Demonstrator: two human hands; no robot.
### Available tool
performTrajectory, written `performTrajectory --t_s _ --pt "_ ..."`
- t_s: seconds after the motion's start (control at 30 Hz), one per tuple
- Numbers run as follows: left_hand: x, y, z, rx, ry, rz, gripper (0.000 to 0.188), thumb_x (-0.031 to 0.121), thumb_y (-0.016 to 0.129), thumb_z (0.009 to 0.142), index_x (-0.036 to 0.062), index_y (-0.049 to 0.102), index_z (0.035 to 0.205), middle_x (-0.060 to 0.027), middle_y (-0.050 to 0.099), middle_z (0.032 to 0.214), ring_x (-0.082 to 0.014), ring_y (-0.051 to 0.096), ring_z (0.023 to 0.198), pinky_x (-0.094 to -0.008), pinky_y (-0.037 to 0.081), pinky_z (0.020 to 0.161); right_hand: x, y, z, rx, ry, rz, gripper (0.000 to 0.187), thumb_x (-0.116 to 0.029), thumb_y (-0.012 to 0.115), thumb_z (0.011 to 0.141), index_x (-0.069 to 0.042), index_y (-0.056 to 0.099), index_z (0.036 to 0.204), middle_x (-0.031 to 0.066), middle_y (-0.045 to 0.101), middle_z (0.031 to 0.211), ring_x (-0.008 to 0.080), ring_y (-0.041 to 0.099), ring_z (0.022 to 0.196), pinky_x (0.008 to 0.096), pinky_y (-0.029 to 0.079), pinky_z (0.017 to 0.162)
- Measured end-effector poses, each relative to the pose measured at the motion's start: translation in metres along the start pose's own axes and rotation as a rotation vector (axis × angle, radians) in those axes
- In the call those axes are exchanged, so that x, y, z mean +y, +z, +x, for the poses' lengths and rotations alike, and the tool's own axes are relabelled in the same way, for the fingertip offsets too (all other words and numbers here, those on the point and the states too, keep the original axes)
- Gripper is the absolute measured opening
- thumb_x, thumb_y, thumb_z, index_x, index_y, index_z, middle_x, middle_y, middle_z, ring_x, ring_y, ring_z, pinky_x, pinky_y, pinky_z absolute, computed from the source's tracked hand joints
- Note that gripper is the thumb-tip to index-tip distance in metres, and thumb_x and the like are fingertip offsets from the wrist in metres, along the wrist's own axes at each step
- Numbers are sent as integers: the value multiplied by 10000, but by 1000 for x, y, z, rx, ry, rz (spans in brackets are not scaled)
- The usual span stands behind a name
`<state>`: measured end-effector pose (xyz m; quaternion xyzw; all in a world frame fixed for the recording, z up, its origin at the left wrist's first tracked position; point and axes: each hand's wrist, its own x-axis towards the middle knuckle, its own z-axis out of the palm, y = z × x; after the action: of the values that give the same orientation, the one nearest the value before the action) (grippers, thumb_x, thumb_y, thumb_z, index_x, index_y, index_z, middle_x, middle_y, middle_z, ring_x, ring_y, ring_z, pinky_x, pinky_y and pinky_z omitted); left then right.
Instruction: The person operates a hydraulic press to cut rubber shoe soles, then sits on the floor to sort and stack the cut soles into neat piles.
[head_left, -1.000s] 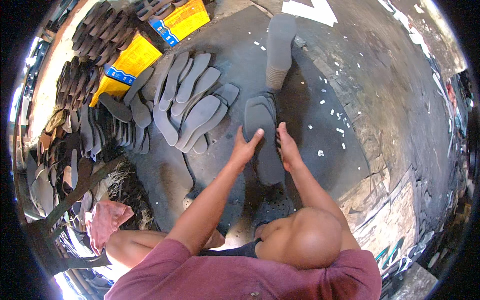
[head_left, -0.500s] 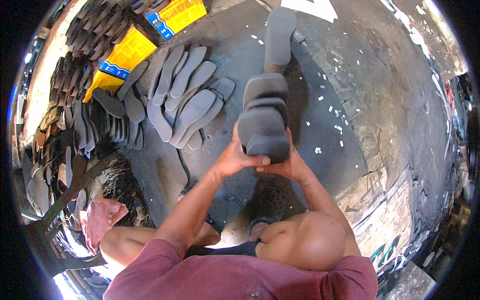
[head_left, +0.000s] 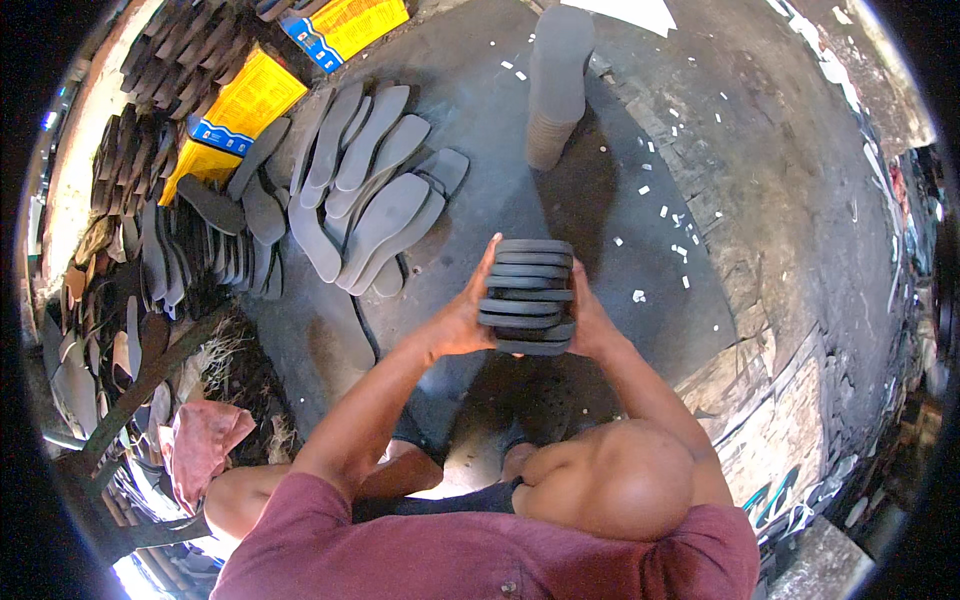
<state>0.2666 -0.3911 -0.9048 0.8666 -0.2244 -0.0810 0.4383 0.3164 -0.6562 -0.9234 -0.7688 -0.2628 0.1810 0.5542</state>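
Note:
Between my two hands is a small stack of dark grey shoe soles [head_left: 527, 297], with several edges facing up toward me. My left hand [head_left: 467, 317] presses on its left side, fingers along the edges. On the opposite side, my right hand [head_left: 592, 318] grips the same stack, its fingers partly hidden behind it. Some soles in the bundle stick out unevenly. Beyond my hands a tall, neat stack of grey soles [head_left: 560, 75] stands on the dark mat [head_left: 650, 310]. A loose spread of grey soles [head_left: 385, 215] lies to the left of it.
At the far left are yellow and blue cartons [head_left: 250, 95] and rows of dark soles [head_left: 185, 60]. A wooden bar [head_left: 150, 375] and a pink cloth [head_left: 207, 440] are near my left knee. White scraps [head_left: 639, 296] dot the mat at right.
My hands have turned the held soles from flat faces showing to edges showing, and the bundle is more even and compact. It has moved away from the tall stack.

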Motion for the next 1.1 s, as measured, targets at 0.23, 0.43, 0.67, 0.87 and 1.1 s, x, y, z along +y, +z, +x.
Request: performTrajectory --t_s 0.23,0.43,0.67,0.87,1.1 --pt "-53 -30 0 347 -506 -411 964 411 685 990 40 109 1668 -221 176 1721 -344 155 1601 -418 176 1288 -6 9 -3 2 122 -1092 1314 -439 945 593 50 237 1587 218 425 1471 384 407 1406 596 224 1230" --pt "40 -31 72 114 -382 -183 781 519 521 1057 9 306 1608 -258 290 1672 -381 226 1581 -459 188 1277 -6 -6 -9 241 -29 -727 1345 -452 952 600 62 203 1591 225 392 1519 414 345 1452 585 201 1248" --pt "138 -24 81 162 -179 411 592 410 512 1052 32 449 1504 -211 346 1645 -391 238 1574 -599 160 1262 6 30 -12 276 201 284 1259 -519 881 723 -60 137 1629 234 253 1617 458 238 1520 572 180 1263" --pt "31 -41 47 241 -325 -120 518 313 467 1097 -1 397 1504 -242 365 1613 -402 277 1550 -481 240 1258 -40 -10 9 151 -15 -847 1283 -505 933 608 46 284 1568 231 450 1435 416 455 1321 557 301 1192" --pt "-20 -2 40 346 -440 -224 572 324 478 1107 6 349 1564 -216 451 1532 -354 374 1490 -439 265 1237 -28 -20 10 -67 183 -818 1227 -504 934 581 47 357 1513 240 499 1402 407 463 1332 528 331 1159"
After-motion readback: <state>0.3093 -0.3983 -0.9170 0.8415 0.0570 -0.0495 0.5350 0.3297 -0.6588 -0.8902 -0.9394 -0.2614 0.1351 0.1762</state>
